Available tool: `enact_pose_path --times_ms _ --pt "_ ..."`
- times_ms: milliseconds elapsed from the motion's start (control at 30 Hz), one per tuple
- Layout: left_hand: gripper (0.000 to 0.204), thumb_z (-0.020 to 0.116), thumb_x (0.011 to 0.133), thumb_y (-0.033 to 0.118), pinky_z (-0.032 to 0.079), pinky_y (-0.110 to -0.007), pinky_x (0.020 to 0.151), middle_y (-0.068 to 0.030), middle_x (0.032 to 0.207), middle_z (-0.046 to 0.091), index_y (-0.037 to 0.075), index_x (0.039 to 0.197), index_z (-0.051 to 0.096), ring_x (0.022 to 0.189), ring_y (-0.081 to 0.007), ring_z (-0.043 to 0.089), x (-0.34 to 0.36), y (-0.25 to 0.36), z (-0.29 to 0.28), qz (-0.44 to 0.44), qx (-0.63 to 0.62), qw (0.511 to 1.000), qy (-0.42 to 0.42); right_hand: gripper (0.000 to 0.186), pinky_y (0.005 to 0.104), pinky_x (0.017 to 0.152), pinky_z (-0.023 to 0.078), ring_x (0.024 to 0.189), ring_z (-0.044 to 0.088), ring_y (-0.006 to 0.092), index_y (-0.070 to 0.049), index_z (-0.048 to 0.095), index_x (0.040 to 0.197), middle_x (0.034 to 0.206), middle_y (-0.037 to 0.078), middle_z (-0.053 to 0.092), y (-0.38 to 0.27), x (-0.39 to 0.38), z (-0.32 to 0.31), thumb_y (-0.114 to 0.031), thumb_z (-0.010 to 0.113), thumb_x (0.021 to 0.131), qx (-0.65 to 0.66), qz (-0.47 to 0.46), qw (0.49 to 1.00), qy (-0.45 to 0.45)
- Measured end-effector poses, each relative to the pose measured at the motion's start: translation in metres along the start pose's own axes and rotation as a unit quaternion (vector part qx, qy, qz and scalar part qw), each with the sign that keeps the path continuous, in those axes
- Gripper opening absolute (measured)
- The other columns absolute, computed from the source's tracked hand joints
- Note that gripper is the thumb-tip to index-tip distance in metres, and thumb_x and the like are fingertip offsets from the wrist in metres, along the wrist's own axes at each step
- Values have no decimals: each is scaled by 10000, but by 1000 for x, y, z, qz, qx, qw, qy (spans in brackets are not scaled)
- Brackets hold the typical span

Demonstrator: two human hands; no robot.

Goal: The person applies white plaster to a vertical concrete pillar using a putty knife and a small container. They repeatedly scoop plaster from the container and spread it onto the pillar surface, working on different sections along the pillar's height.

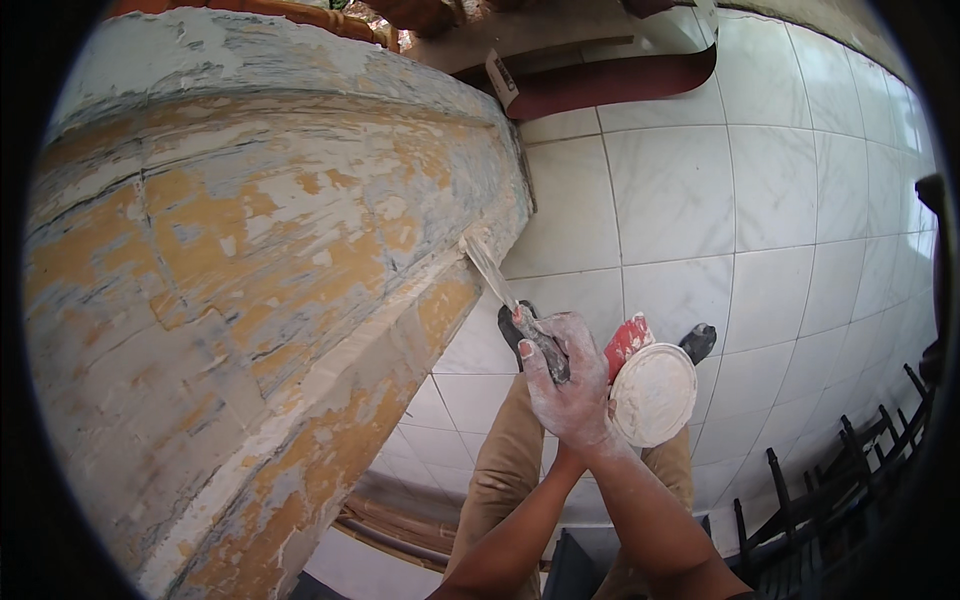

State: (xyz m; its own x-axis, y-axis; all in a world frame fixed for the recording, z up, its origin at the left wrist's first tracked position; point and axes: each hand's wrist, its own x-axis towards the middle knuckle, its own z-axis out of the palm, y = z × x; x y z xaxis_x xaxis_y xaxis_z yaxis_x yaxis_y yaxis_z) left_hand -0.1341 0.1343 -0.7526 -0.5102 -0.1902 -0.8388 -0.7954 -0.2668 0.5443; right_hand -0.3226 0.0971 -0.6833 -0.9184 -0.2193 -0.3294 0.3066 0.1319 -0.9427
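My right hand [572, 375], dusted white, is closed around the dark handle of a putty knife [488, 268]. The pale-smeared blade rests its tip against the lower ledge of a patchy wall [250, 230] with yellow, grey and white filler on it. My left forearm [525, 525] crosses beneath the right wrist toward a round tub [653, 395] of creamy white putty. The tub is held above my right leg; the left fingers are hidden behind the right hand and the tub. Beside the tub's rim sticks out a flat red piece [628, 342] smeared with putty.
White tiles [675, 200] cover the floor, where my dark-shod feet [697, 343] stand. A curled strip of dark red sandpaper [620, 85] lies at the far side. Black metal railing-like furniture [830, 480] stands at the lower right. Brown wooden pieces [400, 520] show below the wall.
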Motion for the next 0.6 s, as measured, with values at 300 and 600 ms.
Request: enact_pose_path --times_ms 300,600 --pt "341 687 1078 192 586 -307 890 -129 1215 714 -48 1319 670 1027 -160 701 2 -1 1 -5 1 1000 3 254 391 776 574 886 711 314 12 676 1126 1031 181 695 1 -28 -18 -11 771 892 -36 -11 999 6" --pt "338 688 1077 196 578 -309 918 -124 1212 710 -49 1309 670 1050 -161 689 6 -7 5 8 9 1000 13 218 363 787 559 885 697 278 3 660 1136 1028 172 678 4 -14 -21 6 741 933 11 33 999 40"
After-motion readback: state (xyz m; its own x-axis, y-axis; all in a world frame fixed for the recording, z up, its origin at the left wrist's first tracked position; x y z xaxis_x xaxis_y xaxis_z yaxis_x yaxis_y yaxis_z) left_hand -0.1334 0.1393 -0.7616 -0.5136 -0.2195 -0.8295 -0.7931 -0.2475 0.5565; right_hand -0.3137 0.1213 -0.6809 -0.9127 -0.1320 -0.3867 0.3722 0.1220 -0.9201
